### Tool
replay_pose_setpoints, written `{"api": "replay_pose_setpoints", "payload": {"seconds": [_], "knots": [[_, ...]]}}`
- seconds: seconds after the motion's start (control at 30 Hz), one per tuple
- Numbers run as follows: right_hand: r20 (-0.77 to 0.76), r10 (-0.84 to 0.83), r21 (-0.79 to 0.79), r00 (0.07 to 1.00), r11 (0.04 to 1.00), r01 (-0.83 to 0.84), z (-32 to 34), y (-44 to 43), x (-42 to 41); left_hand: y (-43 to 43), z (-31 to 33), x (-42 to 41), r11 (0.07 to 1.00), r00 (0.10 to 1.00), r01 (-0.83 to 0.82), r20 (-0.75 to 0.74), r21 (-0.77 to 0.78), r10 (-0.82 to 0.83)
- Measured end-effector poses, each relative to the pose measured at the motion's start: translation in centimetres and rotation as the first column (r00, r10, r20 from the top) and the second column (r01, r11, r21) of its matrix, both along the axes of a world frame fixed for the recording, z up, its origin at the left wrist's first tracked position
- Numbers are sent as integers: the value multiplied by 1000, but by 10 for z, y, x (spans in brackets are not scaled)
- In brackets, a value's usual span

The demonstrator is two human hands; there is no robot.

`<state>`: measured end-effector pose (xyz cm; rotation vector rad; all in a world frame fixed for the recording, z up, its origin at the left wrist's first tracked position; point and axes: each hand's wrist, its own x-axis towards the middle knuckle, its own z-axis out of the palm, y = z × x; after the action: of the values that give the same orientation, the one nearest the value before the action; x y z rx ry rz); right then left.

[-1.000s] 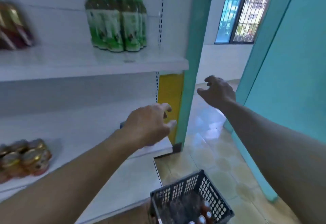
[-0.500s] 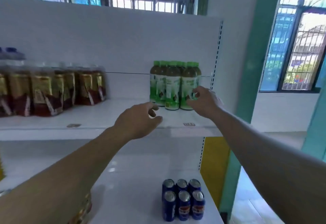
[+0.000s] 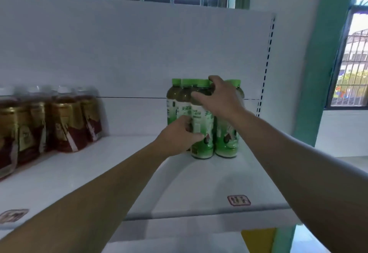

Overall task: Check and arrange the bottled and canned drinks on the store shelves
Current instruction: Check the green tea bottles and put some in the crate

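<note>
The green-capped tea bottles (image 3: 201, 121) stand upright, caps up, in a tight cluster toward the right end of the white shelf (image 3: 139, 173). The rear bottles are mostly hidden behind the front ones. The left hand (image 3: 179, 137) wraps the lower label of a front bottle; the right hand (image 3: 217, 97) curls over its shoulder below the cap. Both arms reach forward. At left, blurred brown bottles (image 3: 65, 121) run off the frame.
</note>
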<state>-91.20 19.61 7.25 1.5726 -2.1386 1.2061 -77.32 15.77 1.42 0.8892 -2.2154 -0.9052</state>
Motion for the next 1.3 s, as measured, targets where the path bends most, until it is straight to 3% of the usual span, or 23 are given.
{"api": "replay_pose_setpoints", "payload": {"seconds": [0.13, 0.27, 0.37, 0.47, 0.67, 0.77, 0.87, 0.93, 1.17, 1.3], "knots": [[37, -28, -7, 999, 1000, 29, 6, -9, 6, -18, -2, 1, 1000, 1000, 19, 7, 15, -19], [47, 24, -195, 999, 981, -14, 18, -3, 28, -31, -5, 16, 992, 994, 113, -7, 53, -113], [24, 128, -266, 992, 957, -117, 35, -4, 60, -35, 0, 39, 961, 965, 248, -119, 119, -234], [159, 254, -359, 954, 915, -184, 53, -21, 85, -38, 6, 71, 942, 931, 273, -299, 195, -208], [394, 509, -477, 765, 825, -304, 39, -67, 121, -65, 4, 133, 945, 868, 155, -497, 289, 10], [536, 610, -451, 584, 792, -413, 16, -86, 130, -76, -2, 150, 892, 822, 229, -569, 390, 38], [660, 640, -380, 394, 736, -560, -17, -99, 139, -83, -11, 155, 781, 732, 346, -670, 520, 122], [706, 637, -400, 310, 719, -568, -35, -105, 142, -88, -16, 156, 726, 699, 413, -703, 549, 134], [724, 613, -394, 317, 744, -539, -50, -98, 137, -92, -32, 152, 691, 770, 476, -637, 543, -30], [612, 651, -531, 449, 759, -376, -46, -89, 138, -92, -28, 134, 840, 815, 315, -580, 442, -1]]}}
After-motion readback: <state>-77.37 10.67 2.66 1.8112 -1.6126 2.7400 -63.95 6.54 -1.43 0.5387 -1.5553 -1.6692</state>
